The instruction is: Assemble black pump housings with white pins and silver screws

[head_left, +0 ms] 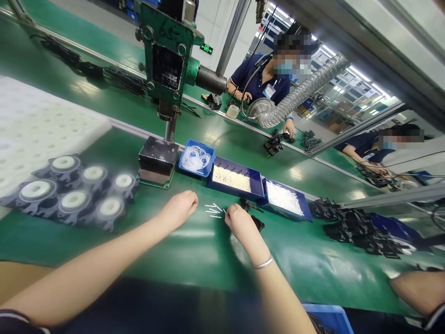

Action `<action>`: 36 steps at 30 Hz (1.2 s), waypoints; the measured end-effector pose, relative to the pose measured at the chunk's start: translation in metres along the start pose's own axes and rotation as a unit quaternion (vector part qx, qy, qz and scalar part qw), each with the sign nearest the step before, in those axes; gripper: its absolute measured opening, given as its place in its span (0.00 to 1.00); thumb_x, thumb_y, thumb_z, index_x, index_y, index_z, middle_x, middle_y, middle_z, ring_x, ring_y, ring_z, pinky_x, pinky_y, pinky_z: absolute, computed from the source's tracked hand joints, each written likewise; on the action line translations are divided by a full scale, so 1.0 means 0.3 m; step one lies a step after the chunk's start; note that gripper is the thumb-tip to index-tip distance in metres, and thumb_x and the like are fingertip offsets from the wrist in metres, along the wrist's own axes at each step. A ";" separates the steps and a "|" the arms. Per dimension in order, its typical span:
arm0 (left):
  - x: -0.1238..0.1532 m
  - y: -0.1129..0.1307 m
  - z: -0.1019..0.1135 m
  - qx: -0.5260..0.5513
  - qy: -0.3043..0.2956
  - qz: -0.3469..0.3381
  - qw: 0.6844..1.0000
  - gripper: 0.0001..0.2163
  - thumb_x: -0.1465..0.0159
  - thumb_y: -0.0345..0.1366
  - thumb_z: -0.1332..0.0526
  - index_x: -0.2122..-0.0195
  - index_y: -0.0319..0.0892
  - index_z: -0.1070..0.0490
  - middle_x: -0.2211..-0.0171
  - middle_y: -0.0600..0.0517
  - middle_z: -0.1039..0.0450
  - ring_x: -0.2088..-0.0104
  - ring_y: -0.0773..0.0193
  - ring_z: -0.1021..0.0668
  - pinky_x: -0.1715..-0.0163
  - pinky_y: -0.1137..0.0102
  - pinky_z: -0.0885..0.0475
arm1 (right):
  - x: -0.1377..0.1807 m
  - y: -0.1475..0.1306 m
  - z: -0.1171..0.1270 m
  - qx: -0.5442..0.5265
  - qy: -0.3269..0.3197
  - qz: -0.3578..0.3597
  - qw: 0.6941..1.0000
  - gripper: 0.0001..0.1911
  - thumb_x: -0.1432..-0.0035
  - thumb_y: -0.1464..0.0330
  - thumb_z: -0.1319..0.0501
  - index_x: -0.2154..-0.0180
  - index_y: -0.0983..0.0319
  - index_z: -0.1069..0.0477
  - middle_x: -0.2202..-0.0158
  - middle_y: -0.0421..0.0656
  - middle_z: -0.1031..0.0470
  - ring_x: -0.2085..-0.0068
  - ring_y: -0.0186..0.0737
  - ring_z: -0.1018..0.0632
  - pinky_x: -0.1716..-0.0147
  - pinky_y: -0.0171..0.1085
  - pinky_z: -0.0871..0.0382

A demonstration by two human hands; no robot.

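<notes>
My left hand [181, 205] hovers over the green tabletop with its fingers curled together; whatever they may hold is hidden. Several thin white sticks [212, 211] lie loose on the table between my hands. My right hand [240, 223], with a metal bangle on its wrist, is closed in a pinch at the right end of these sticks, and a short white stick tip shows at its fingertips. Partly covered by that hand is a black part [257, 223] on the table. Behind my hands stand a blue bin of cream-coloured small pieces [231, 178] and a blue bin of white sticks [283, 198].
A green press [167, 60] rises over a dark block [158, 155]. Beside it sits a small blue bin of clear tubing [196, 158]. Black parts with white rings [74, 199] lie left; black parts [361, 229] pile right. Two co-workers sit opposite; another person's arm [417, 290] enters right.
</notes>
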State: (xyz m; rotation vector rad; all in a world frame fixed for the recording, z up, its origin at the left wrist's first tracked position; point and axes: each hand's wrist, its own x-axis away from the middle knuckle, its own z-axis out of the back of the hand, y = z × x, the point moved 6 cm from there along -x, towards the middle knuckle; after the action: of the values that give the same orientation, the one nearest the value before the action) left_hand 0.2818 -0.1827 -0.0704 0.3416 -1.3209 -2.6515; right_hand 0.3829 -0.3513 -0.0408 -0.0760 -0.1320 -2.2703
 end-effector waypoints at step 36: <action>0.307 -0.012 0.056 0.694 -0.058 0.199 0.690 0.14 0.47 0.40 0.25 0.71 0.35 0.25 0.77 0.55 0.30 0.76 0.75 0.29 0.73 0.80 0.28 | 0.179 -0.470 0.130 -0.678 -0.061 -0.037 0.731 0.16 0.40 0.57 0.36 0.67 0.65 0.27 0.83 0.33 0.39 0.81 0.26 0.41 0.82 0.29 0.48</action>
State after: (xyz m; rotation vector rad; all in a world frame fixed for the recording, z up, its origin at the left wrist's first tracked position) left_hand 0.1885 -0.1900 -0.0757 -0.0147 -2.7571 -0.8607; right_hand 0.2409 -0.2966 -0.0065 -0.9815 1.4950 -1.9387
